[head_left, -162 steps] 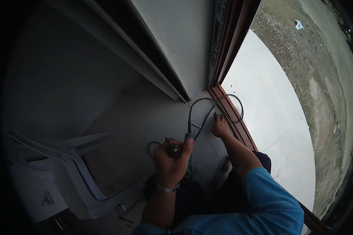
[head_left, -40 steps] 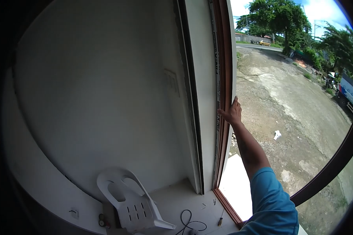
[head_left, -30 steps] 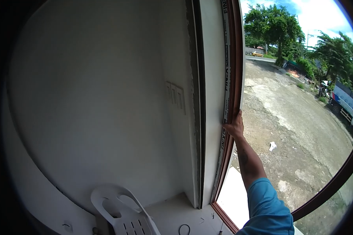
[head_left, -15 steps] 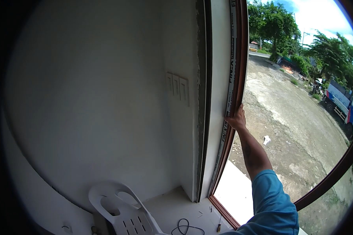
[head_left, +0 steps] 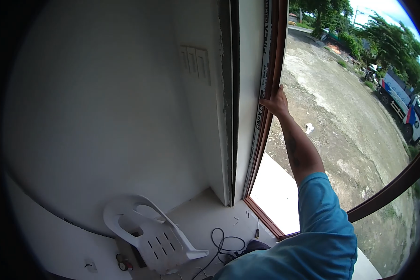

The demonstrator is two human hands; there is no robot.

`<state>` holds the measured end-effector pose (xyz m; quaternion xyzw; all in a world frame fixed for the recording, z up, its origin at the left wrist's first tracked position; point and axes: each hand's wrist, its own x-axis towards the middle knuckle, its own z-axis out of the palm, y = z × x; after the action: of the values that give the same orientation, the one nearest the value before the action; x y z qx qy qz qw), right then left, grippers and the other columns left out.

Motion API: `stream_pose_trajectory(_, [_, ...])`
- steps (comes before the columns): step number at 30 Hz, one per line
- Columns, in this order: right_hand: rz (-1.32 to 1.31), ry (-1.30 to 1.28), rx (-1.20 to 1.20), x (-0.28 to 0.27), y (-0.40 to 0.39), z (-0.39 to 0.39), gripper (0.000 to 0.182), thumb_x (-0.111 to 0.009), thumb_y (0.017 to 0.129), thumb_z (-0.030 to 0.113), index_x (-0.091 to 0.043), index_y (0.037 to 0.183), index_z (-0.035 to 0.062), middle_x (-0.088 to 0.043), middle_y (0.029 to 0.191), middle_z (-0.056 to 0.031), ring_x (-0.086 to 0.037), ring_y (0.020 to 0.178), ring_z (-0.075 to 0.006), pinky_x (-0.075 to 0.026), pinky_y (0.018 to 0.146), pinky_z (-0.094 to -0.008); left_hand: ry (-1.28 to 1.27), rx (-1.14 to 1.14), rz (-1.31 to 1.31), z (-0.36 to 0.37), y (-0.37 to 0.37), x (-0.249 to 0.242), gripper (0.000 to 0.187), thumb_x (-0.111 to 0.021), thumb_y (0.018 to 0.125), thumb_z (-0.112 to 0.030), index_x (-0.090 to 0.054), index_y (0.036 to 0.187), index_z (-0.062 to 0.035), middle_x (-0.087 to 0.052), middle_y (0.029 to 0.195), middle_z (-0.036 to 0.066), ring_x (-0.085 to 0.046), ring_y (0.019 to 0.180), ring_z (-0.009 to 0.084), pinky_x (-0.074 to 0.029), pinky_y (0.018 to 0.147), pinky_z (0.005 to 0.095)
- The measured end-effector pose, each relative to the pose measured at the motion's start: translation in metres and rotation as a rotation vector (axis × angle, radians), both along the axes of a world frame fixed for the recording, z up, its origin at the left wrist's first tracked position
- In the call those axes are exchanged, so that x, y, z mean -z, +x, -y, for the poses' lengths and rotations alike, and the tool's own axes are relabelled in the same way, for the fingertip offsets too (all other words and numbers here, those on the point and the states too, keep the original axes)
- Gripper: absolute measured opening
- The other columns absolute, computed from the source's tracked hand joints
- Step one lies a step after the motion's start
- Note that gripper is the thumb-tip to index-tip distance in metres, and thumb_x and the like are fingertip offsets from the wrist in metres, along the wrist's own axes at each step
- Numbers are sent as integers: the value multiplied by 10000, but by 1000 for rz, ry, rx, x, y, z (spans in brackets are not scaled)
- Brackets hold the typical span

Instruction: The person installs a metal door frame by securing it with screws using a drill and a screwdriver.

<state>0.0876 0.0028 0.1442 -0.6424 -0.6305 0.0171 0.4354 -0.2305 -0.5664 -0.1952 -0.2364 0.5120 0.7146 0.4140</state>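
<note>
My right hand (head_left: 277, 103) reaches up and forward to a brown aluminum door frame (head_left: 278, 42). It grips the upright, with the thumb on the near side; the other fingers are partly hidden behind the edge. White protective tape (head_left: 258, 114) printed "FINEX ALUMINUM" runs along the upright, beside a pale wall edge (head_left: 247, 93). The arm wears a blue short sleeve (head_left: 319, 200). My left hand is out of sight.
A white plastic chair (head_left: 161, 245) stands at lower left. On the floor are a black cord (head_left: 218, 242), a screwdriver (head_left: 257, 233) and a small power tool (head_left: 122, 262). A switch plate (head_left: 195, 64) is on the wall. Outside, a truck (head_left: 401, 102) is parked beyond the concrete yard.
My view has tilted down, so the frame and yard sit higher and more of the floor, chair and blue shirt shows. My right hand keeps its hold on the door frame.
</note>
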Motion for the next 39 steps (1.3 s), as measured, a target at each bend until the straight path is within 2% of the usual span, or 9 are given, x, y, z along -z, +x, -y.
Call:
stream_pose_trajectory(4, [-67, -62, -69, -5, 0, 6, 1054, -785, 594, 371, -258, 1407, -46, -512, 1271, -242, -514, 1191, -369, -418, 1010, -403, -34, -22, -9, 9, 4, 1, 453, -456, 881, -520, -549, 1026, -102, -592, 744, 74, -590, 695, 261, -500, 703, 444])
stream_pose_trajectory(7, [-140, -122, -3, -24, -9, 21, 779, -774, 554, 320, -448, 1187, 4, -615, 1109, -205, -595, 1071, -362, -457, 959, -410, -47, -42, -6, 13, 9, 5, 443, -466, 878, -517, -546, 1011, -102, -591, 742, 74, -590, 688, 262, -502, 695, 442])
stream_pose_trajectory(16, [-122, -107, -15, -19, -7, 19, 786, -757, 571, 328, -439, 1210, 0, -631, 1087, -211, -612, 1048, -362, -473, 934, -416, -66, -84, -12, 36, 20, 10, 417, -497, 871, -506, -540, 964, -102, -589, 735, 73, -590, 667, 265, -507, 673, 435])
stream_pose_trajectory(18, [-124, -72, 17, -19, -7, 17, 747, -778, 548, 334, -502, 1167, 19, -658, 1050, -192, -636, 1010, -337, -489, 911, -395, -67, -96, 5, 33, 24, 12, 412, -504, 869, -504, -538, 954, -102, -589, 734, 72, -590, 662, 265, -508, 668, 433])
stream_pose_trajectory(24, [-107, -149, 20, -25, -6, 12, 802, -773, 557, 308, -433, 1213, -5, -637, 1066, -209, -626, 1019, -354, -493, 904, -417, -71, -150, 23, 42, 33, 20, 399, -524, 864, -497, -534, 922, -102, -587, 729, 71, -590, 648, 267, -511, 653, 428])
stream_pose_trajectory(30, [-201, -78, -55, -23, -5, 22, 792, -778, 548, 317, -459, 1213, 27, -641, 1092, -185, -627, 1034, -341, -494, 908, -416, -66, -257, 25, 78, 50, 34, 389, -544, 858, -490, -529, 891, -102, -586, 725, 70, -591, 633, 269, -514, 638, 424])
stream_pose_trajectory(35, [-162, -68, 21, -17, -7, 13, 836, -775, 555, 370, -462, 1262, 51, -621, 1156, -205, -597, 1086, -375, -455, 960, -419, 53, -565, -19, 137, 84, 52, 384, -562, 854, -484, -526, 865, -102, -585, 721, 70, -591, 621, 271, -517, 625, 420])
stream_pose_trajectory(37, [-215, -70, -118, -17, -9, 19, 837, -792, 585, 379, -469, 1285, 51, -625, 1188, -152, -582, 1121, -352, -430, 986, -414, 27, -759, -95, 134, 102, 49, 411, -565, 851, -501, -541, 877, -92, -592, 733, 68, -611, 644, 259, -531, 640, 415])
stream_pose_trajectory(39, [-290, 157, -272, 32, 12, -27, 976, -809, 668, 428, -342, 1409, -2, -524, 1304, -216, -528, 1185, -348, -396, 1043, -418, -96, -895, -53, 129, 110, 42, 460, -620, 808, -476, -525, 1015, -77, -576, 852, 78, -603, 784, 258, -525, 729, 424])
